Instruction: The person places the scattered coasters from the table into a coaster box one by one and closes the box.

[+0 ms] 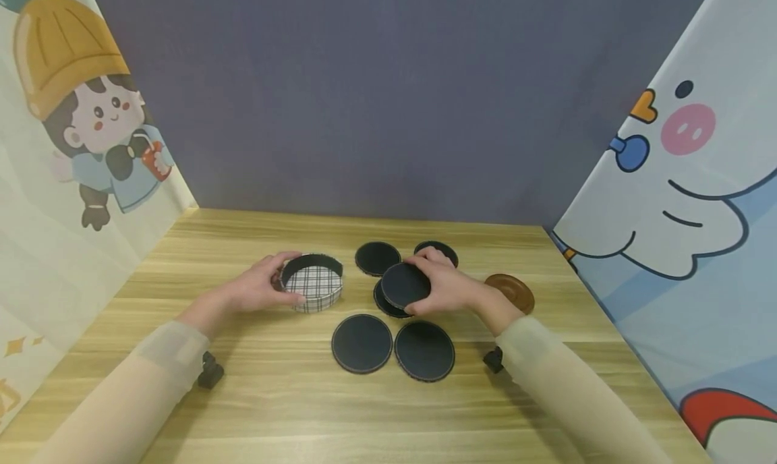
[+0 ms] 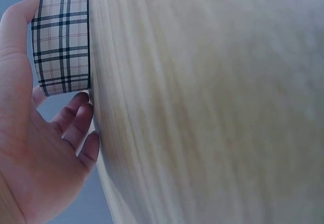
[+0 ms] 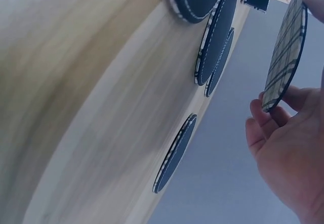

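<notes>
My left hand [image 1: 257,285] grips the side of a round, shallow coaster holder [image 1: 317,305], which has a black lining and a plaid floor. In the left wrist view, the thumb lies against the holder's plaid wall [image 2: 62,42]. To the right, my right hand [image 1: 450,287] pinches a round coaster [image 1: 405,286] by its edge. Black on top, this coaster shows a plaid underside [image 3: 286,57] in the right wrist view. It is raised above another black coaster [image 1: 388,305], covering most of it. One more coaster [image 1: 448,249] is partly hidden behind my right hand.
Two black coasters [image 1: 362,343] [image 1: 424,351] lie side by side nearer to me, and another coaster [image 1: 378,258] lies farther back. A brown round dish-like object [image 1: 512,292] sits by my right forearm. A grey wall [image 1: 376,100] bounds the wooden table [image 1: 273,410] behind.
</notes>
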The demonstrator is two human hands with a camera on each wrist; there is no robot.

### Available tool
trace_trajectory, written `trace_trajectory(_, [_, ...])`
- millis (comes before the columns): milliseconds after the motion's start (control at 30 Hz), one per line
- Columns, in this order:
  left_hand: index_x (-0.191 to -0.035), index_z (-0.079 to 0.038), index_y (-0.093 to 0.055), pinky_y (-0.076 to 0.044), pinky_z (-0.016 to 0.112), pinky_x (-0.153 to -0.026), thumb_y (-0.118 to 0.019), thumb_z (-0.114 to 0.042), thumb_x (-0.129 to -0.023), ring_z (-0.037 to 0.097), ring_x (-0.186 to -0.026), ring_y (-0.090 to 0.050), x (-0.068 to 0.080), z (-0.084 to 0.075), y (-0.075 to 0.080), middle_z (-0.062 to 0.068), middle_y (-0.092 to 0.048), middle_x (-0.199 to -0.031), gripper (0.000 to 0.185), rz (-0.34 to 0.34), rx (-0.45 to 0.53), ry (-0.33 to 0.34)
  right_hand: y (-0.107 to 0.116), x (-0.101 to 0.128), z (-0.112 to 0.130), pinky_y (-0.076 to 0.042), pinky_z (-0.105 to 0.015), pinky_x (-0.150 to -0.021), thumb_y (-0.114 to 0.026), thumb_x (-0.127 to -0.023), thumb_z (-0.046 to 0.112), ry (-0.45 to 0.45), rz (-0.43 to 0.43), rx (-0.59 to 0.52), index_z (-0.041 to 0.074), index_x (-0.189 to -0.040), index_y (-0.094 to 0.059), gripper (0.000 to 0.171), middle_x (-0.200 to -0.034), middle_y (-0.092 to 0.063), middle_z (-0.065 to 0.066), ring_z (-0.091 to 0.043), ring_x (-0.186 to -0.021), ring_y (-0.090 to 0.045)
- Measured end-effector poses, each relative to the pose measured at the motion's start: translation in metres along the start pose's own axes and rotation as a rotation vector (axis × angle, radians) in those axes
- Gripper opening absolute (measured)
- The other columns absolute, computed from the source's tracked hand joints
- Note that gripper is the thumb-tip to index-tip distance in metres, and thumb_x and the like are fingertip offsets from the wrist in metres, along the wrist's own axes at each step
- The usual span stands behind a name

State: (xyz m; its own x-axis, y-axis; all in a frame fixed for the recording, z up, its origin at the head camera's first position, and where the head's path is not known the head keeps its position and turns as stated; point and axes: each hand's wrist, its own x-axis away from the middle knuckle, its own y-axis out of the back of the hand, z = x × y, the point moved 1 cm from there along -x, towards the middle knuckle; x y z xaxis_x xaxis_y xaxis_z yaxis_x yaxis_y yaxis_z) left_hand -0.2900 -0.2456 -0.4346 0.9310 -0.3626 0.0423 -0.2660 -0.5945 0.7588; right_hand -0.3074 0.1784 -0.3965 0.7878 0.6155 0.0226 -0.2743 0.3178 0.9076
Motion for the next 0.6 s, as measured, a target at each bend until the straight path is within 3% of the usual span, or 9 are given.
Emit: trace_trajectory(600, [-0.172,-0.012,-0.029,-0.052,0.067,-0.111,-0.091,-0.048,-0.089,0.042,-0.128,-0.059,0.003,-0.002,0.000,0.029,-0.051,-0.147,0.110,0.006,0.044,-0.010,-0.004,-0.039,0.023,-0.036,-0.064,-0.123,-0.086,-0.084,0.057,-0.017,0.019,-0.024,0.019,-0.172,-0.037,0.108,-0.167,-0.035,-0.012,-0.038,-0.154,-0.035])
